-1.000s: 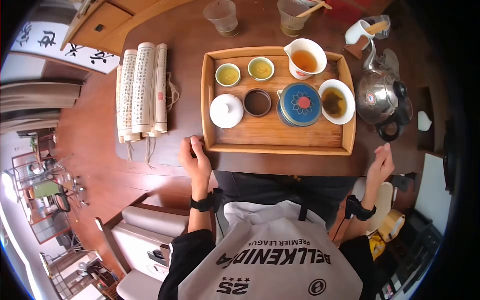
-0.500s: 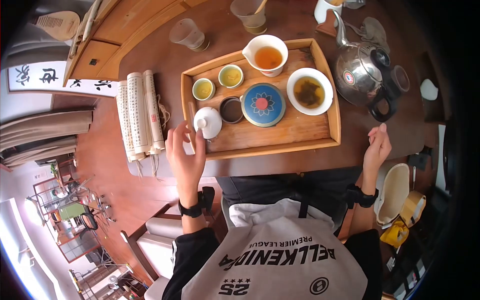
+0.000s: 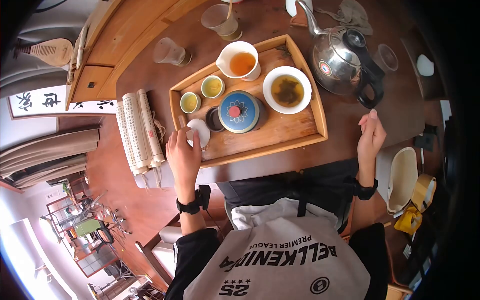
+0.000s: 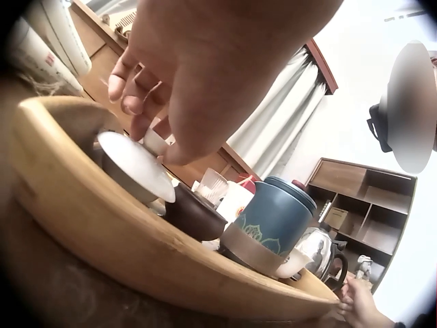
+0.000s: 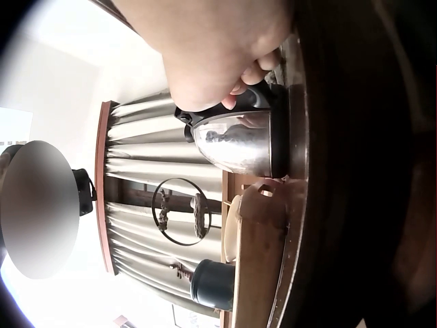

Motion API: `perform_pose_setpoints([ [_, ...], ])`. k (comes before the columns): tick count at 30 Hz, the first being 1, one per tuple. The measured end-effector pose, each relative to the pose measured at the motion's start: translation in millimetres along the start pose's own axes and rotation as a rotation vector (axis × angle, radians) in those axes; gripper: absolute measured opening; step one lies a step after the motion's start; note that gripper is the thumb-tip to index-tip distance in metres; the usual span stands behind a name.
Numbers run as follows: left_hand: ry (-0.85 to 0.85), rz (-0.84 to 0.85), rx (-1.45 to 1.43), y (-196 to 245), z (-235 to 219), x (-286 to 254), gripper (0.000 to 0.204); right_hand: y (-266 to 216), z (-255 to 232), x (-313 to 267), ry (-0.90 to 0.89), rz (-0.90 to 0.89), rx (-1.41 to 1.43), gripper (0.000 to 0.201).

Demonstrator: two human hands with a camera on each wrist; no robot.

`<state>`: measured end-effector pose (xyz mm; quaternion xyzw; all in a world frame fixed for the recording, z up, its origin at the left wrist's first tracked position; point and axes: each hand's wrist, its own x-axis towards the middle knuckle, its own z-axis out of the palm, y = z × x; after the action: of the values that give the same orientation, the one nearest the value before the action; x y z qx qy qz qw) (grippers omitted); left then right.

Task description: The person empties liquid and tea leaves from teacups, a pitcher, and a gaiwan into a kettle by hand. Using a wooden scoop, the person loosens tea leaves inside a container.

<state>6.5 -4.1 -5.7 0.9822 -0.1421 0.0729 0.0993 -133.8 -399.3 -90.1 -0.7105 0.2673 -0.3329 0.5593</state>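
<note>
My left hand [image 3: 184, 157] reaches over the left end of a wooden tray [image 3: 260, 152], at a white lid [image 3: 201, 130]. In the left wrist view, thumb and fingers pinch the lid's knob [image 4: 156, 142]. A dark brown round dish [image 4: 194, 217] sits beside the lid, then a blue lidded canister [image 3: 244, 114]. Further along the tray stand a white bowl [image 3: 266, 91] of tea leaves, a white spouted pitcher [image 3: 252, 73] of amber tea and two small teacups [image 3: 203, 89]. My right hand [image 3: 371, 137] is by the table's front edge, fingers loosely curled, holding nothing, near a steel kettle [image 3: 337, 62].
Bamboo scrolls [image 3: 132, 132] lie left of the tray. Two clear glasses [image 3: 170, 51] stand behind it. A grey cloth [image 3: 356, 17] lies behind the kettle, with a clear cup [image 3: 388, 57] beside it. A cream bin [image 3: 401, 180] stands below the table's right side.
My left hand has moved from the tray's near left corner up over its edge to the white lid's knob. The right hand stays near the kettle. The head view has turned.
</note>
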Motion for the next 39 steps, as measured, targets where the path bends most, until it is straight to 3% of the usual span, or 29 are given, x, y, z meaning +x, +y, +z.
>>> perform_pose_setpoints([
  [3,0.093,0.061,-0.025,-3.7,2.8,-0.5,0.017,-0.1,1.4,2.0,-0.010,-0.044,-0.058,0.043],
  [7,0.112,0.008,-0.096,2.8,-20.1,0.3,0.014,-2.0,0.9,0.7,-0.009,-0.004,-0.043,0.043],
  [11,0.224,0.115,-0.201,12.0,-44.2,12.7,0.012,-2.3,1.8,2.3,-0.016,-0.037,-0.058,0.043],
  [13,0.219,0.098,-0.222,33.0,-59.2,20.9,0.012,-2.6,1.2,1.3,-0.019,-0.012,-0.061,0.043],
  [19,0.158,0.335,-0.265,87.8,-79.1,41.0,0.018,-4.9,0.4,3.2,-0.035,-0.006,-0.094,0.042],
  [25,0.080,0.511,-0.263,140.6,-74.8,55.0,0.022,-11.8,0.7,3.7,-0.013,-0.061,-0.122,0.040],
  [29,0.032,0.715,-0.130,166.6,-51.4,69.3,0.019,-12.8,-0.9,4.4,-0.032,-0.105,-0.099,0.038],
  [39,-0.072,0.753,-0.010,189.4,-13.5,78.2,0.020,-14.6,-1.3,5.9,-0.031,-0.105,-0.078,0.037],
])
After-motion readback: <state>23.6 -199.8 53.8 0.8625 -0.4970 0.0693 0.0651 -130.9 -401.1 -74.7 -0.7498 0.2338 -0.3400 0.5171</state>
